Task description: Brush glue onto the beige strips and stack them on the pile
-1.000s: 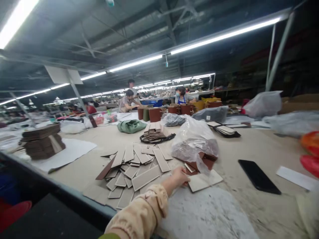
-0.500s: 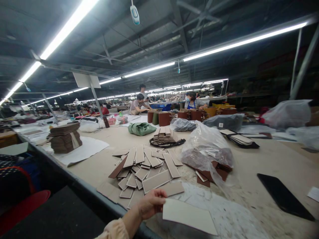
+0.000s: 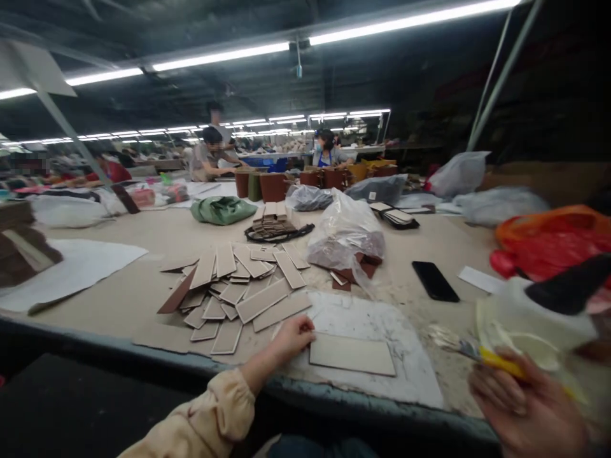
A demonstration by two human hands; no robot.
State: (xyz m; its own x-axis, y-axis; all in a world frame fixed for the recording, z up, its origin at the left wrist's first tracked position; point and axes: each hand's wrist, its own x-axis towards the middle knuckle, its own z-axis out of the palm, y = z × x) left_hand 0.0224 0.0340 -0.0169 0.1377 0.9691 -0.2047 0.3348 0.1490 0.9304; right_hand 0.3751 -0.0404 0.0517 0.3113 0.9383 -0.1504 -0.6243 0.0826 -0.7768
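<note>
A pale rectangular panel [image 3: 353, 355] lies on a stained white sheet [image 3: 405, 331] near the table's front edge. At the panel's upper left corner, my left hand [image 3: 293, 336] pinches it with curled fingers. My right hand [image 3: 525, 397], slightly blurred, is closed around the yellow handle of a brush [image 3: 499, 361]. The brush's pale bristles point left, above the table. Just behind that hand stands a cut-open white plastic container [image 3: 539, 312] with a dark object across its top. Beyond my left hand is a loose heap of beige panels [image 3: 262, 299] with light edges.
A black phone [image 3: 435, 281] lies right of centre. Behind the heap are a clear plastic bag [image 3: 346, 222] over brown pieces, a stack of strips [image 3: 272, 219] and a green bag [image 3: 222, 210]. Red and orange bags [image 3: 558, 245] are at right. Co-workers [image 3: 207, 156] sit across the table.
The view has turned right and down. The panel, tilted in my left hand before, now lies flat on the white sheet. My right hand with the brush and the white container have come into view.
</note>
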